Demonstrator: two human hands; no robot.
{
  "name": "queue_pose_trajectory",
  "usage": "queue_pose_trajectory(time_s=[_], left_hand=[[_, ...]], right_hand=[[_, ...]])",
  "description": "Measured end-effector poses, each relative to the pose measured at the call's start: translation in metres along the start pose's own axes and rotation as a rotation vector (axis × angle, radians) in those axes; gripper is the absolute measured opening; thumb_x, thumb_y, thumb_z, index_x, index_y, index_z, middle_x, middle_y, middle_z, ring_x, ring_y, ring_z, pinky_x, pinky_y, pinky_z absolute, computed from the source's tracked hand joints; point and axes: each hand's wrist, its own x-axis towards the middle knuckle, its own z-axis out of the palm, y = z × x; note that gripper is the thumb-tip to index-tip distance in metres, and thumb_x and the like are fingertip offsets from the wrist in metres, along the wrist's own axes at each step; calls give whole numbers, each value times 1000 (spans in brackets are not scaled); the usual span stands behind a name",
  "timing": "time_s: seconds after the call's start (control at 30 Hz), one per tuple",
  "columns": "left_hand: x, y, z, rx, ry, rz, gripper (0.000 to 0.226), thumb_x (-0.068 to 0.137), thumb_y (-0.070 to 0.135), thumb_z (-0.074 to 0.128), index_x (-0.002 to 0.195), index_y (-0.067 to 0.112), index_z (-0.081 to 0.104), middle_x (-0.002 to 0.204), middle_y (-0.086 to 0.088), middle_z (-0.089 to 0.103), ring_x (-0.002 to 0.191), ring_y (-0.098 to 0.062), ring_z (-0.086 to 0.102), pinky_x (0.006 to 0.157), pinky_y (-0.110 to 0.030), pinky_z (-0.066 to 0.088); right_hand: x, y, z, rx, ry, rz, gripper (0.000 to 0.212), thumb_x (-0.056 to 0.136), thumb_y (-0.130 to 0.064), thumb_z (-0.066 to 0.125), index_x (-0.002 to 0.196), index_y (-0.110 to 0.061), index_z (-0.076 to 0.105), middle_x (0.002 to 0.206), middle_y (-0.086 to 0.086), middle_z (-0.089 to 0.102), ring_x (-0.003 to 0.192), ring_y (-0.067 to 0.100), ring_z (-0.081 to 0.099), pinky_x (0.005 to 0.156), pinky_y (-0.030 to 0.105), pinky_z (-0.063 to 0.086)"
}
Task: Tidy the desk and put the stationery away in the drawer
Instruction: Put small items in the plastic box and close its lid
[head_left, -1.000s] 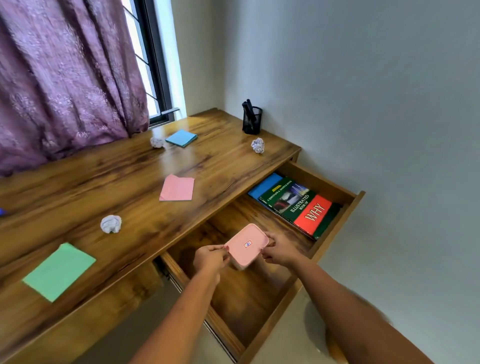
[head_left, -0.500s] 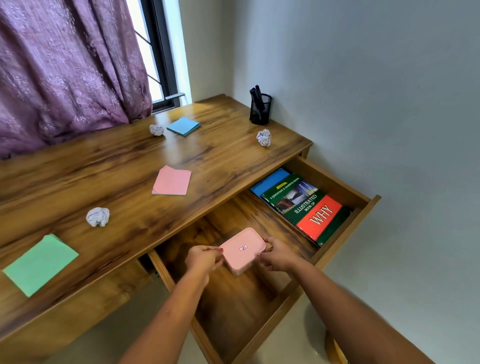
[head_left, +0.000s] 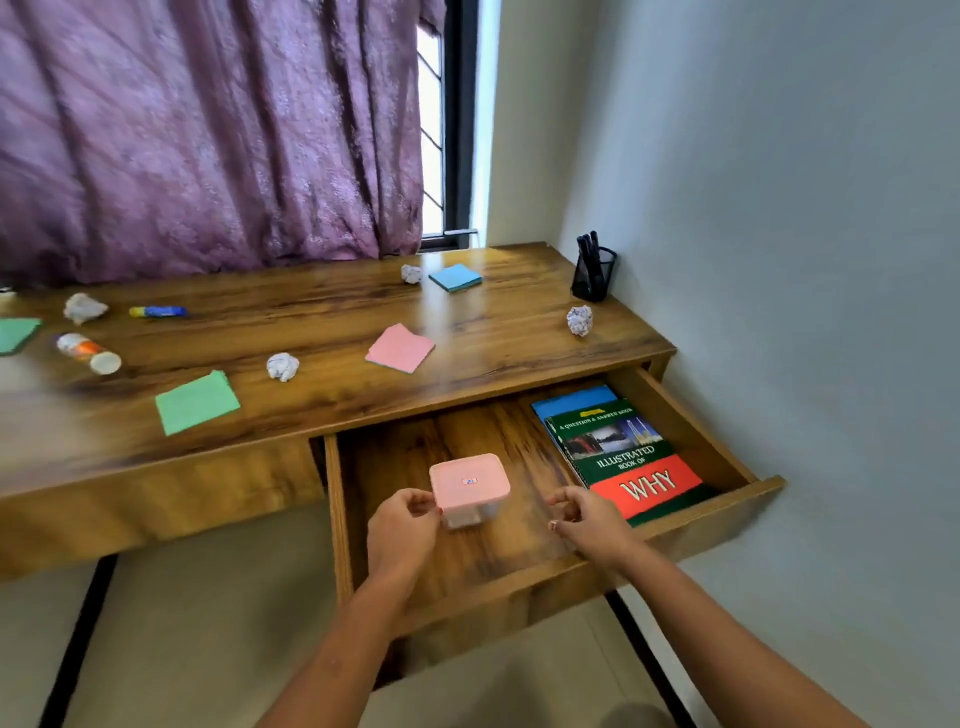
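Observation:
A small clear box with a pink lid (head_left: 469, 480) sits inside the open wooden drawer (head_left: 571, 577), left of centre. My left hand (head_left: 402, 530) pinches the box's left edge. To the box's right, my right hand (head_left: 587, 519) hovers over the drawer floor with loosely curled fingers and holds nothing. A green and red book (head_left: 623, 457) lies on a blue one at the drawer's right end. On the desk (head_left: 322, 322) lie pink notes (head_left: 400, 348), green notes (head_left: 196, 401), blue notes (head_left: 455, 277), a glue stick (head_left: 88, 353) and a blue and yellow tube (head_left: 157, 311).
Several crumpled paper balls lie on the desk, one (head_left: 282, 366) near the front and one (head_left: 580, 320) at the right. A black mesh pen holder (head_left: 593, 270) stands in the back right corner by the wall. A purple curtain (head_left: 208, 145) hangs behind the desk.
The box went down onto the drawer floor. My right hand let go of it and drew off to the right. The view swung left, showing more of the desk.

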Motion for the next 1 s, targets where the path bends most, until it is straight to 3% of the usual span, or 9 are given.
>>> queue_pose_trajectory(time_s=[0.1,0.2,0.27,0.4,0.53,0.63,0.7,0.83,1.0], left_hand=[[-42,-7,12,141,37,130,9,88,27,64,97,27,61,101,7,62,88,-5,58,69,-12,43],[-82,-15,21,329,-20,291,28,93,37,55,118,26,57,117,15,52,110,-5,52,90,-18,42],[-107,-23,21,510,-30,391,41,96,42,47,131,23,52,128,13,51,124,-9,48,103,-26,38],[-138,-48,26,939,-120,425,63,92,57,22,129,20,58,132,5,60,123,-14,55,102,-35,43],[-149,-49,27,1044,-197,397,63,78,42,34,127,12,59,134,-2,58,127,-18,51,115,-39,13],[-148,-43,35,1091,-145,435,56,73,29,61,125,9,61,127,-8,63,119,-23,59,107,-47,34],[-147,-36,41,1101,-156,369,69,66,23,77,130,7,56,131,-11,60,123,-26,56,103,-50,33],[-135,-23,44,1161,-122,303,61,98,18,34,151,9,5,159,-9,12,148,-26,10,117,-49,3],[-101,-6,35,1144,-125,306,59,98,16,37,151,14,12,158,-4,21,146,-20,17,119,-45,12]], right_hand=[[-21,25,-8,-116,-2,-150,27,85,-5,64,106,-22,63,100,-2,63,96,14,62,87,30,53],[-41,48,-13,-298,-15,-281,38,86,-6,62,119,-26,63,124,-9,56,119,9,51,105,26,43],[-56,60,-14,-438,-9,-364,53,89,-5,57,137,-27,50,142,-9,45,134,10,39,110,25,33],[-72,78,-13,-564,74,-450,67,90,5,47,149,-22,30,155,-3,29,144,15,25,112,27,32],[-77,82,-4,-592,130,-439,67,90,4,49,149,-17,26,155,2,31,145,18,26,111,27,32],[-76,72,-5,-642,119,-451,62,92,2,45,149,-11,25,154,5,32,144,20,27,113,29,31],[-72,65,-8,-686,92,-446,63,92,3,43,150,-9,24,155,7,30,144,21,26,114,30,30],[-63,59,-10,-760,53,-434,68,91,4,45,151,-9,17,157,7,23,145,22,23,114,32,31],[-41,43,-11,-808,8,-414,71,90,5,47,152,-8,13,158,7,18,146,24,19,111,34,36]])
